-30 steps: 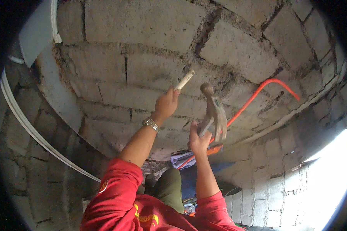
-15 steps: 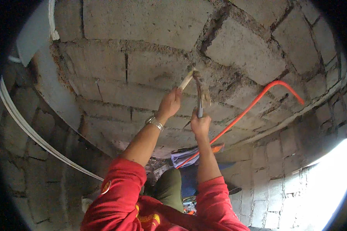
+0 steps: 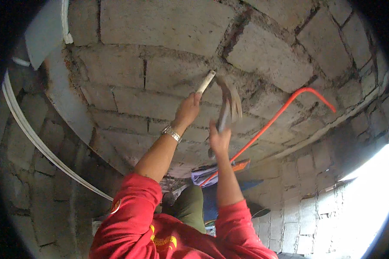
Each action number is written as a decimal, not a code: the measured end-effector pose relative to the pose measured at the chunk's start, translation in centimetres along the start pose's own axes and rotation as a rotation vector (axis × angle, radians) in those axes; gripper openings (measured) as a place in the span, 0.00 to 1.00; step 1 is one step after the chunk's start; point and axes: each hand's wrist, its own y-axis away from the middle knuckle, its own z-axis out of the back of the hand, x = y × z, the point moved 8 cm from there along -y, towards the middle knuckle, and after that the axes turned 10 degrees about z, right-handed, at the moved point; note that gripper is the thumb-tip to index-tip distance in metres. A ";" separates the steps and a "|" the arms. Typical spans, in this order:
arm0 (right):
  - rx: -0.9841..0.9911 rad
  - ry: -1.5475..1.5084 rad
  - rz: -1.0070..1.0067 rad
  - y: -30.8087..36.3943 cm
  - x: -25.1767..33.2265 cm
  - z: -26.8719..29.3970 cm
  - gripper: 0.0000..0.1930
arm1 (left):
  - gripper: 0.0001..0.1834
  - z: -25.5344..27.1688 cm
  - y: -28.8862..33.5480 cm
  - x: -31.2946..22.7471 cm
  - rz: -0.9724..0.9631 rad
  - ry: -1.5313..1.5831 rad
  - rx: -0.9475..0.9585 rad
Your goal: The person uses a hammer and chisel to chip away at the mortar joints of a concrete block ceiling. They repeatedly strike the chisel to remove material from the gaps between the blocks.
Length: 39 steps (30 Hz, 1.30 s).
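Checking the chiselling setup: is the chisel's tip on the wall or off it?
On it: the chisel in the left hand meets the block wall.

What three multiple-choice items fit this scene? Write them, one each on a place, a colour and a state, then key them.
1. Where does the pale chisel-like rod in the left hand point?
A. At the grey concrete-block wall
B. At the floor
C. At the bright opening

2. What colour is the thin bent conduit tube on the wall?
A. White
B. Orange-red
C. Blue

3. How is the metal claw hammer held?
A. Lying on the floor
B. Raised in the right hand, near the rod
C. Hanging from the wall

Answers: 1 A, the rod's tip meets a block joint. 2 B, the tube shows orange-red against grey blocks. 3 B, the right hand grips the handle with the head up by the rod.
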 end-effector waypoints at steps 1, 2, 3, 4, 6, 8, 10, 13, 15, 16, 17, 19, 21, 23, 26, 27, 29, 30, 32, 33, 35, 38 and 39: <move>-0.076 0.118 0.053 1.5 -2.5 1.4 0.23 | 0.22 -0.2 0.0 -1.5 -0.072 -0.027 0.030; -0.101 0.116 0.007 4.0 -4.0 1.8 0.23 | 0.22 0.4 0.5 -1.2 -0.123 -0.077 0.061; -0.127 0.117 -0.037 6.5 -5.3 2.4 0.22 | 0.22 0.6 1.3 -1.0 -0.173 -0.125 0.098; -0.107 0.002 -0.161 8.9 -4.6 2.0 0.22 | 0.21 1.4 1.7 0.1 -0.182 -0.130 0.091; -0.062 -0.108 -0.330 11.4 -3.8 2.6 0.21 | 0.21 1.8 2.6 0.4 -0.222 -0.120 0.096; 0.012 -0.128 -0.434 13.1 -3.9 3.2 0.20 | 0.21 1.3 2.9 0.0 -0.216 -0.113 0.093; 0.009 -0.056 -0.399 12.9 -3.0 4.2 0.21 | 0.21 1.0 2.6 -1.4 -0.215 -0.089 0.090; -0.014 -0.062 -0.368 12.9 -2.7 4.8 0.21 | 0.22 0.6 2.1 -2.3 -0.184 -0.068 0.093; -0.023 -0.022 -0.325 12.6 -2.5 5.1 0.21 | 0.22 0.3 1.8 -2.1 -0.137 -0.088 0.094; -0.043 0.018 -0.243 12.4 -3.0 5.6 0.20 | 0.22 0.1 1.8 -2.5 -0.152 -0.071 0.096; -0.061 0.059 -0.160 12.3 -4.3 6.0 0.20 | 0.23 -0.2 1.8 -2.9 -0.167 -0.054 0.099; -0.072 0.102 -0.060 11.1 -2.4 5.6 0.19 | 0.23 -0.3 1.8 -2.2 -0.167 -0.031 0.109; -0.075 0.127 -0.009 8.9 1.7 5.5 0.18 | 0.24 -0.5 1.7 -1.5 -0.161 0.003 0.125; -0.180 0.327 0.191 6.0 5.6 5.6 0.19 | 0.25 -0.8 1.3 -1.0 -0.182 0.008 0.060; -0.071 0.424 0.311 1.3 5.8 4.0 0.19 | 0.26 -1.2 1.5 -1.2 -0.177 0.092 0.060; -0.099 0.363 0.354 -0.1 4.1 3.4 0.18 | 0.27 -1.6 1.7 -2.0 -0.177 0.138 0.082; 0.101 0.363 -0.053 -1.4 -2.2 2.5 0.16 | 0.27 -2.7 1.7 -2.0 -0.094 0.037 0.150; 0.192 0.346 -0.255 -1.0 -4.3 1.8 0.15 | 0.28 -2.8 1.5 -1.8 -0.061 -0.025 0.181; 0.059 0.155 -0.036 -0.5 0.5 1.5 0.15 | 0.28 -1.6 0.3 -0.4 -0.130 0.125 0.056; -0.044 0.087 0.033 0.5 1.4 2.4 0.17 | 0.29 -2.0 0.6 0.0 -0.165 0.208 0.027; -0.132 0.141 0.118 2.1 1.6 4.0 0.19 | 0.28 -2.7 0.6 -0.2 -0.079 0.172 0.118; -0.134 0.160 0.099 3.7 2.6 5.2 0.20 | 0.26 -2.8 2.4 -0.2 -0.020 0.091 0.136; -0.108 0.157 0.070 3.8 3.5 5.5 0.20 | 0.25 -2.5 2.8 -0.4 -0.021 0.065 0.112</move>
